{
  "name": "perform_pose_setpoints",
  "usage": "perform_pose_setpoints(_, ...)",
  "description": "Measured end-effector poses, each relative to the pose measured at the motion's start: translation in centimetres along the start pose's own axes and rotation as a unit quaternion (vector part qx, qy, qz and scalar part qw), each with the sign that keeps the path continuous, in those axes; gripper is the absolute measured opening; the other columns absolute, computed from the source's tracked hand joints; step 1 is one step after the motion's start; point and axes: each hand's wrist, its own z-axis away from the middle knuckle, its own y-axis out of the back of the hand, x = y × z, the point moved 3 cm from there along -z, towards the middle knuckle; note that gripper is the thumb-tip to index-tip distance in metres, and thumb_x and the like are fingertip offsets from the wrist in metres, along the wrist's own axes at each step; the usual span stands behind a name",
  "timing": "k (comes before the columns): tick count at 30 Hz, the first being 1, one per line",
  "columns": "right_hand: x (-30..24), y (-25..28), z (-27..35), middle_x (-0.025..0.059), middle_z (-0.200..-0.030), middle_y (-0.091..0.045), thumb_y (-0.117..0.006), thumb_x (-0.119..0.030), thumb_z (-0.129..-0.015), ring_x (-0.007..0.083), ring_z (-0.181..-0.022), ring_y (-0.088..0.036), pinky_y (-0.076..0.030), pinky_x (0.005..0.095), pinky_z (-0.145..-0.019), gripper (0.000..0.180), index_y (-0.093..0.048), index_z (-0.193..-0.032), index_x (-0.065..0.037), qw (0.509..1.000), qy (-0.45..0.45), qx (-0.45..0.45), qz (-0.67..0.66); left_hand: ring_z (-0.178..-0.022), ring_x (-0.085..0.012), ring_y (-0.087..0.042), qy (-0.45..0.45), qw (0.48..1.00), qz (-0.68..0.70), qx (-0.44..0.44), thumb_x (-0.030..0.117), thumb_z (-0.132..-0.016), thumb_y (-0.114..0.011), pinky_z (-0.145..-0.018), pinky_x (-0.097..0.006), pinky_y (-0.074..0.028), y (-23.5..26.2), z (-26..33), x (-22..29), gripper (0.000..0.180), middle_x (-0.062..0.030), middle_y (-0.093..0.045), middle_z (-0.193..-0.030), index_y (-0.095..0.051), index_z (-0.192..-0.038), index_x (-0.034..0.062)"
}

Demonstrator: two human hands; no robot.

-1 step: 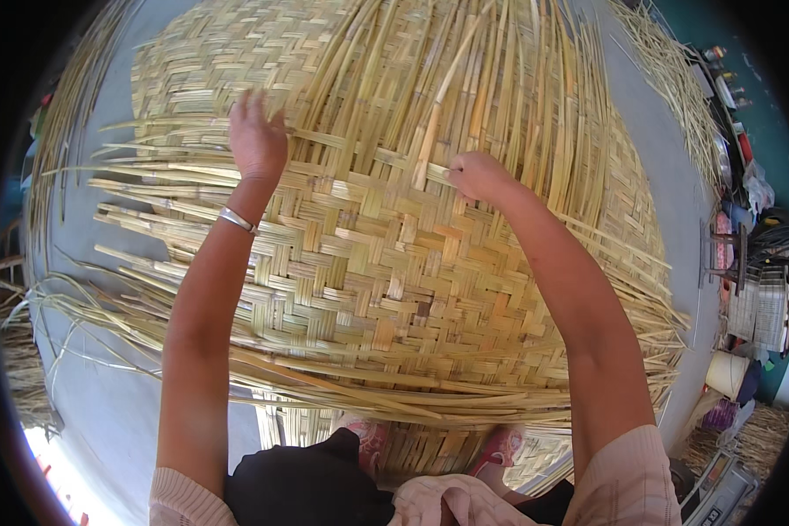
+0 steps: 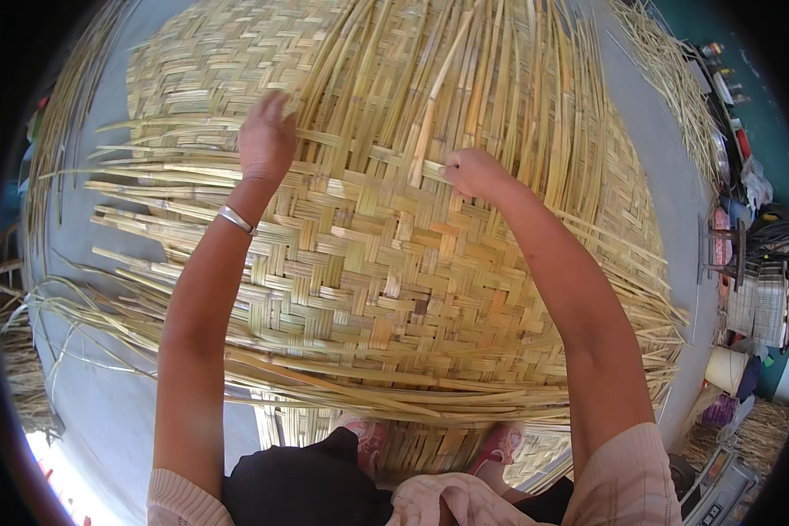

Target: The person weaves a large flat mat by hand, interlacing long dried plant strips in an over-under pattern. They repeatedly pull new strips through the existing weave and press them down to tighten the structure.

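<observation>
Woven-splint mat (image 2: pixel 359 254): my right hand (image 2: pixel 475 174) pinches a crosswise splint (image 2: pixel 433 170), seemingly to steady it; left hand (image 2: pixel 267 147), grip: cannot tell.

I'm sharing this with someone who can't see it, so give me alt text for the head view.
Seen from above, a person's right hand pinches a strip on a large yellowish woven mat, while the left hand, a silver bracelet at its wrist, is over the mat's left part. Loose strips fan out beyond the hands.

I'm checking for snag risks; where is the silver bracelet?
In the head view, left of centre, the silver bracelet rings the wrist just below the left hand, over the woven mat.
</observation>
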Motion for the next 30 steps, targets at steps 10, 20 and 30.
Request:
perform_pose_setpoints(10, 0.3, -0.4, 0.2, 0.0165, -0.093, -0.066, -0.049, -0.032, -0.094, 0.0357, -0.089, -0.063, -0.049, 0.0453, -0.078, 0.031, -0.066, -0.096, -0.006, 0.998, 0.014, 0.055, 0.014, -0.091, -0.0314, -0.064, 0.017, 0.886, 0.045, -0.461, 0.026, -0.085, -0.064, -0.084, -0.043, -0.048, -1.8, -4.3, 2.5, 0.02, -0.0129, -0.068, -0.09, -0.068, -0.092, 0.0078)
perform_pose_setpoints(20, -0.4, -0.6, 0.9, 0.0118, -0.089, -0.065, -0.047, -0.035, -0.096, 0.0312, -0.085, -0.061, -0.048, 0.0444, -0.075, 0.032, -0.063, -0.1, -0.008, 0.99, 0.017, 0.134, 0.035, -0.092, -0.0362, -0.061, -0.075, 0.931, -0.023, -0.357, 0.022, -0.088, -0.056, -0.078, -0.044, -0.048, -4.1, -5.4, 2.0, 0.018, -0.0172, -0.064, -0.092, -0.059, -0.086, 0.0038)
perform_pose_setpoints(30, -0.9, -0.7, 1.5, 0.0119, -0.099, -0.067, -0.045, -0.034, -0.096, 0.0329, -0.094, -0.062, -0.049, 0.0448, -0.08, 0.031, -0.063, -0.11, -0.013, 0.99, -0.007, 0.139, 0.031, -0.096, -0.0307, -0.059, -0.106, 0.927, -0.03, -0.358, 0.024, -0.089, -0.058, -0.082, -0.042, -0.048, -0.7, -4.5, 2.8, 0.017, -0.0078, -0.063, -0.099, -0.063, -0.091, 0.0082)
